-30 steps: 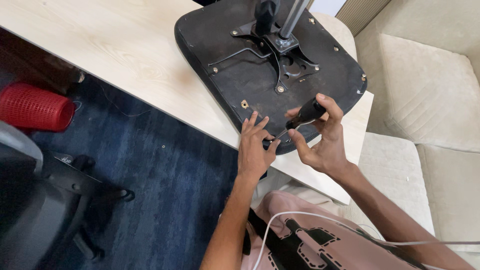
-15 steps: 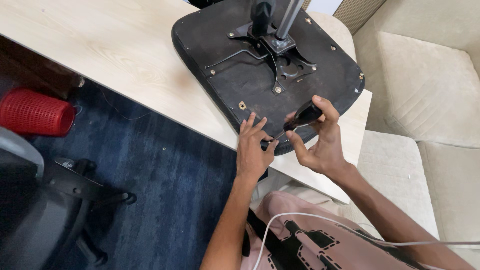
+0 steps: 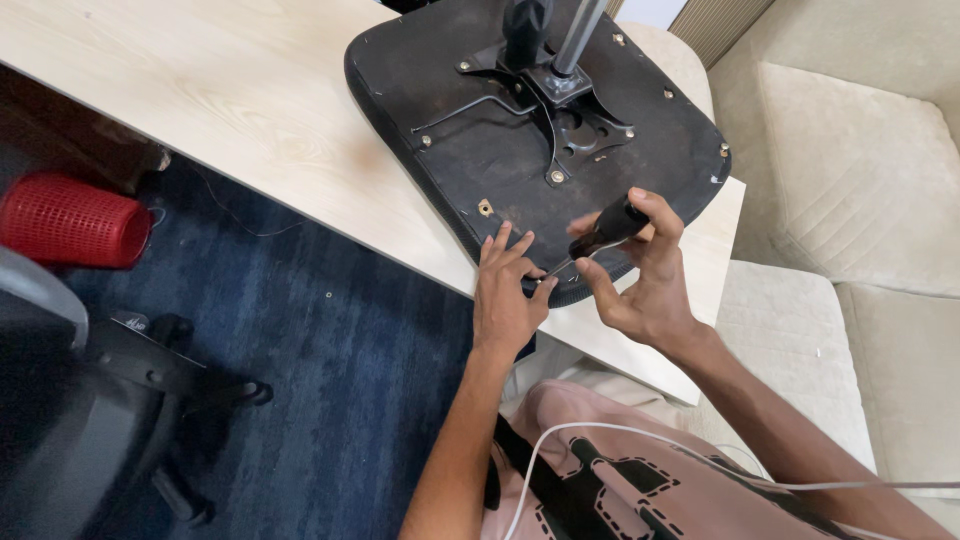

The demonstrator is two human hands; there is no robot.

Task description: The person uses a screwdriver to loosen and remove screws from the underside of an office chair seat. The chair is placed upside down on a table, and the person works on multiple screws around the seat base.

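Upside-down black chair seat [image 3: 480, 150] lying on the light wood desk [image 3: 200, 90], metal post sticking up from the middle plate. Right hand [image 3: 640, 275] wrapped around a black-handled screwdriver [image 3: 600, 232], tip angled down at the seat's near edge. Left hand [image 3: 505, 290] w/ fingers spread flat on that edge, right by the tip. Red mesh bin [image 3: 70, 220] on the blue carpet to the left, beige sofa [image 3: 860, 180] on the right.

A pale wood-grain rectangular table [image 3: 230, 90] runs across a dark blue carpeted floor [image 3: 340, 370], with a red perforated plastic basket [image 3: 70, 220] lying left of it, a black wheeled chair base [image 3: 150, 380] below-left, and a cream fabric cushioned sofa [image 3: 860, 200] to its right.
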